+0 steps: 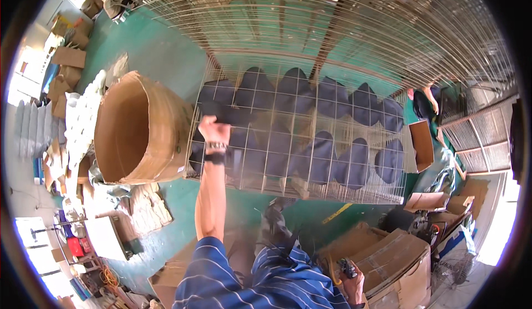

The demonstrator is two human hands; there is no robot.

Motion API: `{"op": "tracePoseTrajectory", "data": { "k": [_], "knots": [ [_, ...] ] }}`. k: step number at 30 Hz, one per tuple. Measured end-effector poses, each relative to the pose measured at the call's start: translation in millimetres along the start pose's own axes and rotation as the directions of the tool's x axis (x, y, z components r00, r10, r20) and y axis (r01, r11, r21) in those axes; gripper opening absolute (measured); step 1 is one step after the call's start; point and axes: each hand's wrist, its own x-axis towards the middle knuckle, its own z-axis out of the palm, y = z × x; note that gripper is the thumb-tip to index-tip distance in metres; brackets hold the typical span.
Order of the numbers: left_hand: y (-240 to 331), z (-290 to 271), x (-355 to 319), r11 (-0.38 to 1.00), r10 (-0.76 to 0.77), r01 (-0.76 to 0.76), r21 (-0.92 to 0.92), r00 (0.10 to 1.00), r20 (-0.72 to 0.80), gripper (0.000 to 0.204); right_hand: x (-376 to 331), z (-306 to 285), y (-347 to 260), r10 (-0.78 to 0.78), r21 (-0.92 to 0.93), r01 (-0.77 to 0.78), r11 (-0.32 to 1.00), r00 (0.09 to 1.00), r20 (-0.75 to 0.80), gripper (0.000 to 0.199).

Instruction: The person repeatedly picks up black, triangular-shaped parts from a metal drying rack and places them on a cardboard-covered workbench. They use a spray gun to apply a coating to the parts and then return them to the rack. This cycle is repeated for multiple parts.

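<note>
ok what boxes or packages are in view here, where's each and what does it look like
Round cardboard drum: left of the wire rack, on its side, brown, open.
Cardboard boxes: lower right, brown, closed.
Open carton: right of rack, brown.
Flattened cardboard: upper left, brown.

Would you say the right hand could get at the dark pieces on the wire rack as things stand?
Probably not: the right hand is low beside the body, holding a small dark tool, far from the dark pieces on the wire rack.

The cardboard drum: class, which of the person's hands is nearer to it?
Left. The left hand is up at the wire rack, just right of the drum; the right hand is low, far right.
</note>
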Motion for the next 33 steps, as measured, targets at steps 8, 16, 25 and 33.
{"op": "tracePoseTrajectory", "data": {
  "k": [8,16,25,33],
  "knots": [
    [39,-25,115,0.980,0.198,-0.198,-0.016,0.980,0.000,0.044,21,-4,-29,0.071,-0.340,-0.035,0.940,0.993,0.092,0.035],
    [-27,-172,199,0.883,0.179,0.092,0.460,0.841,-0.511,0.076,27,0,18,-0.343,-0.305,0.426,0.852,0.893,0.290,0.031],
    [-31,-174,191,0.775,0.269,0.094,0.624,0.845,-0.462,0.059,18,5,1,0.113,-0.074,-0.106,0.992,0.988,0.109,0.032],
    [-73,-135,156,0.609,0.238,0.294,0.736,0.818,-0.524,0.063,-16,17,-36,0.147,0.030,-0.149,0.988,0.988,0.050,0.036]
  ]
}}
